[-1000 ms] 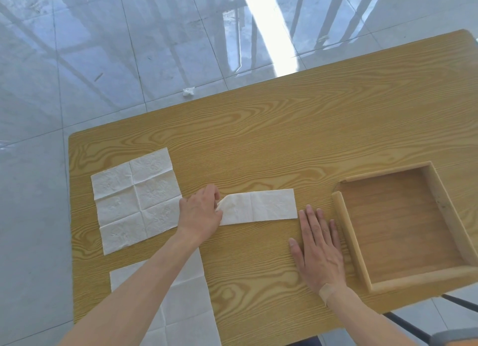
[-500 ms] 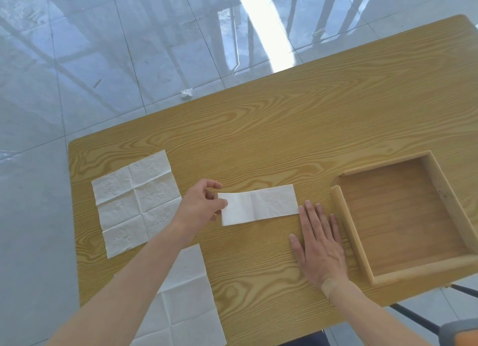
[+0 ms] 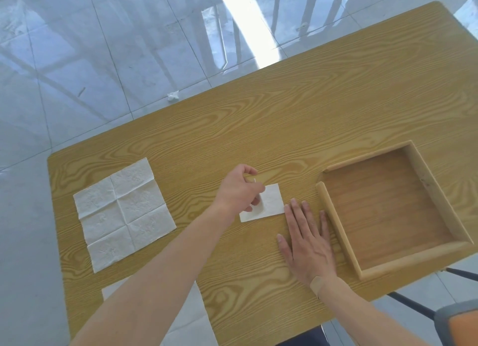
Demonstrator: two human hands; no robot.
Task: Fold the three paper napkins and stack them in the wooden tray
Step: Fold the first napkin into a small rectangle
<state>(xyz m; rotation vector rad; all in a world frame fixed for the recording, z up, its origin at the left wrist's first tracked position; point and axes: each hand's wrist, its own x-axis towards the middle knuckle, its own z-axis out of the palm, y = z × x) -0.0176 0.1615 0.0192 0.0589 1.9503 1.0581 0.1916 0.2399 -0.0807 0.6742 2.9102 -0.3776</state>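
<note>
Folded napkin (image 3: 269,203) lies between the hands, just left of the empty tray (image 3: 333,216), left hand (image 3: 239,190) pinching its near-side edge (nearer hand), right hand (image 3: 306,242) flat, fingers straight beside it.

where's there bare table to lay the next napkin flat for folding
Bare wood runs along the far half of the table, beyond the folded napkin and wooden tray. A narrower patch lies between the unfolded napkin and left hand. It is crowded between the right hand and the tray.
</note>
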